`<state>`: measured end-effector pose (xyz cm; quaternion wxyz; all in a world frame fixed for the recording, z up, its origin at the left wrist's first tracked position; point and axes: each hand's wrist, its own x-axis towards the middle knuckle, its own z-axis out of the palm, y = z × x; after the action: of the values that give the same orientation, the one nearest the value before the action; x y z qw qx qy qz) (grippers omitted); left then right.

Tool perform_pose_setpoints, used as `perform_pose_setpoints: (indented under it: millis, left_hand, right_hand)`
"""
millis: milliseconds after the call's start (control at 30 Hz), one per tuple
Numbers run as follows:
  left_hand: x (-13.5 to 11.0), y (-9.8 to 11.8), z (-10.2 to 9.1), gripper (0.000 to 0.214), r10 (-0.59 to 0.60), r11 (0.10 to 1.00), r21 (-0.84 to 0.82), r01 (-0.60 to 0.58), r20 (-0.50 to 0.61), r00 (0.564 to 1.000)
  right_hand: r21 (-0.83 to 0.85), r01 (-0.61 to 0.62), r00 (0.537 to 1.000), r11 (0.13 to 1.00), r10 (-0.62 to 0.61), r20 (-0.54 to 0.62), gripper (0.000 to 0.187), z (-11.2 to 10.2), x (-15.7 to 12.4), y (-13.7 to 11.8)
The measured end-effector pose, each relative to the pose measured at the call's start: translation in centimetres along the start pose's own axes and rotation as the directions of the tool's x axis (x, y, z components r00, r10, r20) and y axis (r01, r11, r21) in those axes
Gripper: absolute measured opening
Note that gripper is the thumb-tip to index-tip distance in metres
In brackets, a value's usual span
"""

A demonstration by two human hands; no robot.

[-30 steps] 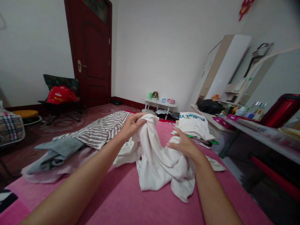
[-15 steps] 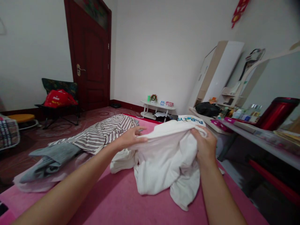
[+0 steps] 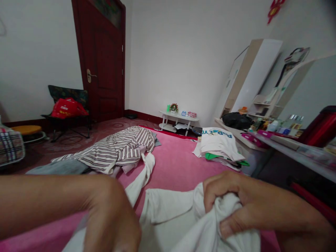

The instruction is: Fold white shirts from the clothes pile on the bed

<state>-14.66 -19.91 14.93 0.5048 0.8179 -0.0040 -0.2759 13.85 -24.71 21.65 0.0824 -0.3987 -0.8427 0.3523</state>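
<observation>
A white long-sleeved top (image 3: 168,206) lies spread and rumpled at the near edge of the pink bed cover (image 3: 173,168). One of its sleeves points away toward the striped clothes. Bunched cloth from the top is gripped in my right hand (image 3: 231,203), the thumb pressing on the near side. My left hand (image 3: 112,217) is bent down over the left part of the top; its fingers run out of view below, so their hold is hidden.
Striped clothing (image 3: 123,145) and a grey garment (image 3: 60,167) lie in a heap on the left. A stack of folded shirts (image 3: 220,143), printed white on top, sits at the right edge. A dressing table (image 3: 286,147) with bottles stands beyond it.
Both hands have come down and nearer with the white top, which was held up and now lies lower and spread wider. The folded stack behind it shows fully.
</observation>
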Motion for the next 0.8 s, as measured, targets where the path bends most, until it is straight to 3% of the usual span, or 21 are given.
perform_pose_setpoints:
  millis: [33,67,100,133,167,200,233,267,300,333,433,467,533,567,633,733,800]
  left_hand:
    - [-1.1,0.3,-2.1,0.010,-0.067,0.997,0.022,0.070,-0.103,0.992]
    - [-2.3,0.3,-4.5,0.012,-0.156,0.978,0.076,0.197,-0.369,0.916]
    - [-3.4,0.2,-7.2,0.015,-0.180,0.918,0.150,0.367,-0.668,0.722]
    - [-4.4,-0.3,-9.8,0.020,-0.101,0.820,0.149,0.553,-0.913,0.396]
    - [-5.1,-1.1,-12.1,0.030,0.027,0.728,0.077,0.681,-0.996,0.083]
    - [-5.5,-2.0,-13.9,0.041,0.139,0.660,-0.001,0.752,-0.982,-0.124]
    - [-5.6,-3.2,-15.0,0.046,0.226,0.619,-0.062,0.783,-0.941,-0.253]
    - [-5.2,-4.4,-15.4,0.047,0.272,0.608,-0.087,0.789,-0.911,-0.309]
    - [-4.5,-5.7,-15.2,0.045,0.286,0.613,-0.066,0.788,-0.910,-0.299]
    - [-3.4,-7.0,-14.3,0.041,0.283,0.624,-0.007,0.782,-0.930,-0.235]
    - [0.9,-10.1,-10.0,0.033,0.239,0.637,0.206,0.743,-0.969,0.063]
    - [2.3,-10.8,-8.5,0.030,0.216,0.645,0.249,0.723,-0.966,0.140]
    - [4.3,-11.5,-6.1,0.028,0.184,0.636,0.301,0.711,-0.953,0.240]
    - [4.9,-11.7,-5.4,0.028,0.176,0.624,0.313,0.716,-0.949,0.261]
    - [5.6,-12.0,-5.0,0.029,0.167,0.591,0.303,0.747,-0.953,0.254]
    - [5.5,-12.8,-5.8,0.040,0.113,0.545,0.172,0.821,-0.985,0.131]
    - [5.1,-13.7,-6.6,0.046,0.051,0.500,0.063,0.864,-0.998,0.044]
  right_hand:
    - [-0.023,0.002,0.996,1.000,-0.004,-0.094,0.031,-1.2,0.8,1.1]
    - [-0.056,-0.001,0.970,0.998,-0.013,-0.243,0.031,-2.5,1.8,2.4]
    - [-0.075,-0.037,0.874,0.997,-0.004,-0.487,0.031,-3.8,2.8,3.9]
    - [-0.087,-0.086,0.684,0.992,-0.005,-0.729,0.032,-5.0,3.9,5.5]
    - [-0.114,-0.113,0.502,0.987,-0.042,-0.864,0.033,-5.8,4.8,7.0]
    - [-0.132,-0.128,0.375,0.983,-0.075,-0.924,0.036,-6.2,5.6,8.4]
    - [-0.130,-0.126,0.292,0.984,-0.088,-0.952,0.040,-6.1,6.3,9.6]
    - [-0.117,-0.118,0.240,0.986,-0.086,-0.967,0.044,-5.5,6.9,10.7]
    - [-0.108,-0.117,0.253,0.987,-0.076,-0.965,0.045,-4.4,7.3,11.7]
    - [-0.119,-0.130,0.297,0.984,-0.075,-0.952,0.044,-3.0,7.8,12.7]
    - [-0.156,-0.202,0.444,0.967,-0.051,-0.895,0.033,2.4,8.8,15.2]
    - [-0.142,-0.238,0.497,0.961,-0.005,-0.868,0.031,4.0,9.0,15.9]
    - [-0.121,-0.330,0.600,0.936,0.109,-0.793,0.033,6.4,9.1,16.9]
    - [-0.131,-0.385,0.642,0.914,0.163,-0.749,0.038,7.1,9.0,17.1]
    - [-0.188,-0.495,0.701,0.848,0.261,-0.664,0.059,7.7,8.5,17.1]
    - [-0.289,-0.619,0.709,0.730,0.362,-0.605,0.079,7.2,7.4,16.5]
    - [-0.313,-0.668,0.684,0.676,0.391,-0.615,0.069,6.5,6.6,16.2]
